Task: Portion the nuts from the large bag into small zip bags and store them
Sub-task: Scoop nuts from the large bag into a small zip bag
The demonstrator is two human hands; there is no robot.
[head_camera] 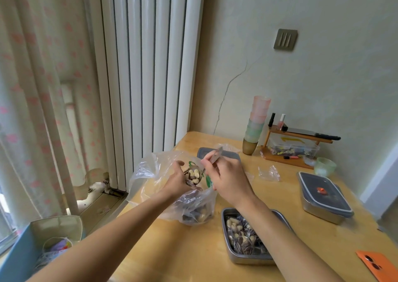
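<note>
The spoon (216, 154) full of nuts (195, 175) is just above the big bag (193, 208), between both hands. The right hand (226, 178) pinches its handle, wrist bent down. The left hand (175, 181) curls around a small bag (208, 181) with green print.

One large bag (150, 167), one spoon (215, 154), one empty small zip bag (269, 172), two metal containers (247, 259), one orange phone (374, 264), one green bowl (325, 166).
</note>
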